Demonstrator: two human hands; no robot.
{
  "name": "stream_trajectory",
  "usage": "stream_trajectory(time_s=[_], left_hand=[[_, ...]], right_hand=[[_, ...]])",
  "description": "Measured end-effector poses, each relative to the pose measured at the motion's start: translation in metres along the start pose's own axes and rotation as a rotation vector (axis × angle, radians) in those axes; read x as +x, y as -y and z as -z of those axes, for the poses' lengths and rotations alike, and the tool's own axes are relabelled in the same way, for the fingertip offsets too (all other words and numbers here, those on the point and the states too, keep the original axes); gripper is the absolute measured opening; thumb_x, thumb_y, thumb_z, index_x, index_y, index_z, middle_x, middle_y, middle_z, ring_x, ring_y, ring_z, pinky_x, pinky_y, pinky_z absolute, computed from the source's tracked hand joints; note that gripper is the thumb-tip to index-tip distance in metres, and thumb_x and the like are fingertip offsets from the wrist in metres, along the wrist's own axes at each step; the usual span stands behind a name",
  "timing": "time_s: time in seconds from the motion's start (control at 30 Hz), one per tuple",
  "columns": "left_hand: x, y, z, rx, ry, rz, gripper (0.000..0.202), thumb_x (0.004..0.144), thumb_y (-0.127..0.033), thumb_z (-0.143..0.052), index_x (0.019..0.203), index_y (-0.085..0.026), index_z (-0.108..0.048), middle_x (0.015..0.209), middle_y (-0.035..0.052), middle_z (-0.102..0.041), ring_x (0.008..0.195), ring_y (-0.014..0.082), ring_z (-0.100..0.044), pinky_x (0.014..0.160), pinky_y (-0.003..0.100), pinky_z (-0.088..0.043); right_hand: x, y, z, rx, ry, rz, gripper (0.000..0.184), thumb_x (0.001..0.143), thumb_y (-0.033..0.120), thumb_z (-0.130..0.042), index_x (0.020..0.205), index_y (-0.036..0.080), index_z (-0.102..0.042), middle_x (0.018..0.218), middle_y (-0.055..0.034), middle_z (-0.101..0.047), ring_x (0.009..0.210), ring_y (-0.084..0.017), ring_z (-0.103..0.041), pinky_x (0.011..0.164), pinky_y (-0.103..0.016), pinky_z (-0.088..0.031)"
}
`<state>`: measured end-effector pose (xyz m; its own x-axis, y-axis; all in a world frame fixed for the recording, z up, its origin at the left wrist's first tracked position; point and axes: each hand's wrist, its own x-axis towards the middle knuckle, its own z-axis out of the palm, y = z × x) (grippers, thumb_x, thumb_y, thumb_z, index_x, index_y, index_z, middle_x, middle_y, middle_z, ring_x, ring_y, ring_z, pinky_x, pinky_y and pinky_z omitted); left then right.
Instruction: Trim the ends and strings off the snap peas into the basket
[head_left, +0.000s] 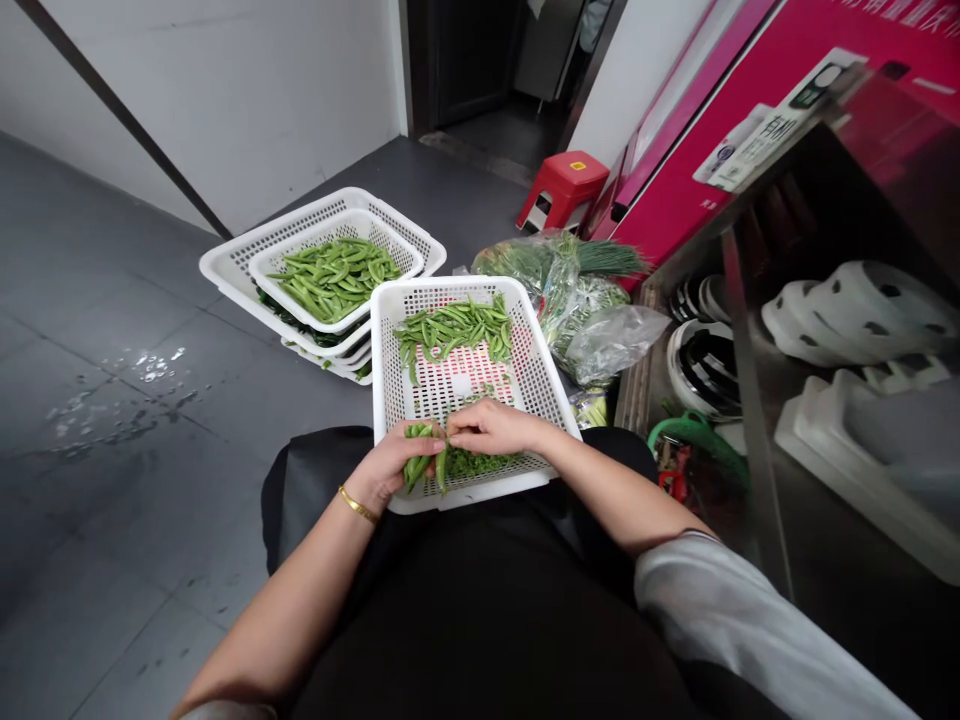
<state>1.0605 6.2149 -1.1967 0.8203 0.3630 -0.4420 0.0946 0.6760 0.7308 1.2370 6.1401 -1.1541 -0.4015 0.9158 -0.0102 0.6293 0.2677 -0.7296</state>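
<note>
A white perforated plastic basket [544,400] rests at my lap. Green pea pods [454,330] are piled at its far end, and small green trimmings [480,463] lie at the near end. Over the near left corner, my left hand [397,460], with a gold bracelet at the wrist, is closed around several pea pods [417,458]. My right hand [491,428] meets it from the right, fingertips pinched at the end of a pod. Whether the right fingers grip the pod tip or a torn bit is hidden.
Stacked white baskets [225,265] stand on the floor ahead to the left, the top one full of pea pods [337,275]. Bagged greens [577,300] lie to the right, before a red stool [566,185]. A metal shelf [757,480] with white containers runs along the right. Wet floor [157,365] shows left.
</note>
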Motion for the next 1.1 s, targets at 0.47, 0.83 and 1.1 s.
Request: stream_trajectory(time_s=[0.47, 0.83, 1.1], left_hand=[[-0.002, -0.008, 0.004, 0.197, -0.56, -0.509, 0.015, 0.071, -0.026, -0.067, 0.071, -0.015, -0.056, 0.05, -0.002, -0.058, 0.046, 0.0077, -0.049, 0.047, 0.017, -0.038], [-0.001, 0.004, -0.003, 0.281, -0.459, -0.47, 0.018, 0.073, -0.029, -0.066, 0.071, -0.016, -0.055, 0.055, -0.0011, -0.062, 0.045, 0.0093, -0.05, 0.047, 0.02, -0.039], [-0.027, -0.03, -0.003, 0.615, -0.36, -0.323, 0.022, 0.068, -0.028, -0.069, 0.085, -0.014, -0.067, 0.064, 0.001, -0.064, 0.048, 0.0105, -0.053, 0.048, 0.021, -0.042]], right_hand=[[-0.037, -0.015, 0.011, -0.274, -0.497, -0.371, 0.018, 0.086, 0.025, -0.045, 0.08, 0.016, -0.059, 0.072, -0.0014, -0.059, 0.065, -0.012, -0.053, 0.064, -0.022, -0.038], [0.001, -0.013, -0.028, -0.196, -0.401, -0.212, 0.031, 0.095, 0.027, -0.033, 0.071, 0.016, -0.05, 0.065, -0.0001, -0.052, 0.063, -0.011, -0.048, 0.063, -0.021, -0.034], [-0.015, 0.003, 0.008, -0.193, -0.074, -0.103, 0.029, 0.092, 0.026, -0.04, 0.065, 0.016, -0.044, 0.06, 0.003, -0.045, 0.056, -0.008, -0.04, 0.057, -0.02, -0.027]])
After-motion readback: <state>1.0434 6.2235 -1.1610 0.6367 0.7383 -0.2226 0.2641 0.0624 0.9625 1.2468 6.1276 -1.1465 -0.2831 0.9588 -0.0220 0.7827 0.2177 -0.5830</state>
